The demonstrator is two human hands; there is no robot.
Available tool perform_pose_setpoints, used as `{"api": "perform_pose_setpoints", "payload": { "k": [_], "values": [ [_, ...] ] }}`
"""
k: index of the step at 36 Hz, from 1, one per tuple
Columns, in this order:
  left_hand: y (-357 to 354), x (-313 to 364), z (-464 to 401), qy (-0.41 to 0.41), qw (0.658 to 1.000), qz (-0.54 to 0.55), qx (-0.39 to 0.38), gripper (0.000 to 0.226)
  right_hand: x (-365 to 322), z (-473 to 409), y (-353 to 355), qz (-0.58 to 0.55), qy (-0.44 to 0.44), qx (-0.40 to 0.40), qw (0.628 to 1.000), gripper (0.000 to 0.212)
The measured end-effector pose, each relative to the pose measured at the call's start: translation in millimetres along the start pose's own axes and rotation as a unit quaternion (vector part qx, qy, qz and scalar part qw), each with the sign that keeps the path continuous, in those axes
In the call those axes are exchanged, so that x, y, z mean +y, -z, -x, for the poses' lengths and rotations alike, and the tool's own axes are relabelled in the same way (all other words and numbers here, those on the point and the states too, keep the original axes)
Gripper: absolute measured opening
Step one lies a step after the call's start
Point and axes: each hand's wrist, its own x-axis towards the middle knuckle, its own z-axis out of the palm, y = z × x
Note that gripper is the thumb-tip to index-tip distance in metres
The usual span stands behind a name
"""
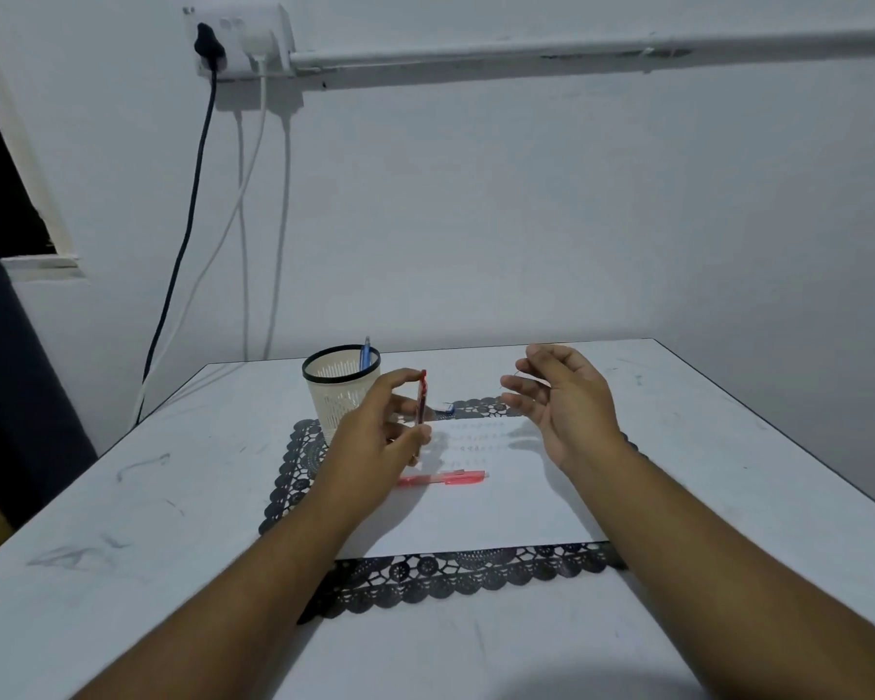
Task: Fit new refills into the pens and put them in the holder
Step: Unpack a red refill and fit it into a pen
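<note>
Head view, one frame, looking forward and down over a white table (122,522).

1. Left hand (375,437): raised above the table near the middle of the view. Thumb and fingers are curled round a red pen barrel (421,399), held close to upright, its upper end just above the fingertips and its lower end near the heel of the thumb.

2. Right hand (561,396): raised at 3 o'clock from the left hand, well apart from it, palm turned toward the left. Fingers are loosely bent and spread. A very thin, wire-like item seems to sit at the thumb and forefinger; it is too fine to identify, and whether it is pinched cannot be told.

3. Pink pen (443,478): lying flat on a white sheet (476,517), long axis running 9 to 3 o'clock, at 6 o'clock from the left hand and partly hidden under it at the 9 o'clock end.

4. Holder (341,384): cream mesh cup with a black rim, upright, at 10 o'clock from the left hand and partly behind it. One blue pen (365,353) stands in it, leaning on the rim at the 3 o'clock side.

5. Small blue and white piece (448,408): on the table between the two hands, at the far edge of the sheet; too small to name.

6. Black lace mat (450,578): under the white sheet and the holder, its scalloped border showing at 6, 9 and 12 o'clock.

7. Wall socket (238,40): at 11 o'clock on the wall, with a black cable (183,245) and white cables hanging down behind the table.
</note>
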Motion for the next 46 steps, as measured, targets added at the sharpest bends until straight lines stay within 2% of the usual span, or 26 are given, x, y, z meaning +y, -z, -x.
{"api": "perform_pose_setpoints", "payload": {
  "k": [13, 18, 24, 30, 32, 34, 38, 42, 46],
  "values": [
    [-10, 9, -17, -0.005, 0.999, -0.024, -0.034, 0.048, -1, -7, 5, 0.016, -0.007, 0.002, 1.000, 0.006],
    [-14, 9, -35, -0.015, 0.993, -0.111, -0.036, 0.047, -4, -8, 7, 0.029, 0.013, 0.014, 0.999, 0.005],
    [-24, 8, -63, -0.041, 0.964, -0.259, -0.047, 0.044, -8, -12, 12, 0.033, 0.023, 0.022, 0.999, 0.003],
    [-32, -1, -87, -0.043, 0.899, -0.431, -0.070, 0.048, -10, -16, 16, 0.035, 0.021, 0.020, 0.999, 0.004],
    [-35, -7, -91, -0.034, 0.856, -0.508, -0.086, 0.050, -9, -16, 17, 0.038, 0.018, 0.018, 0.999, 0.005],
    [-38, -11, -93, -0.032, 0.810, -0.577, -0.101, 0.041, -9, -17, 19, 0.044, 0.012, 0.017, 0.999, 0.005],
    [-41, -15, -97, -0.022, 0.755, -0.639, -0.148, 0.030, -6, -18, 20, 0.052, 0.002, 0.012, 0.999, 0.007],
    [-47, -18, -97, -0.041, 0.725, -0.668, -0.163, 0.024, -4, -20, 21, 0.063, 0.007, 0.008, 0.998, 0.006],
    [-52, -18, -89, -0.061, 0.732, -0.665, -0.135, 0.033, -1, -22, 22, 0.077, 0.016, 0.008, 0.997, 0.004]
  ]
}}
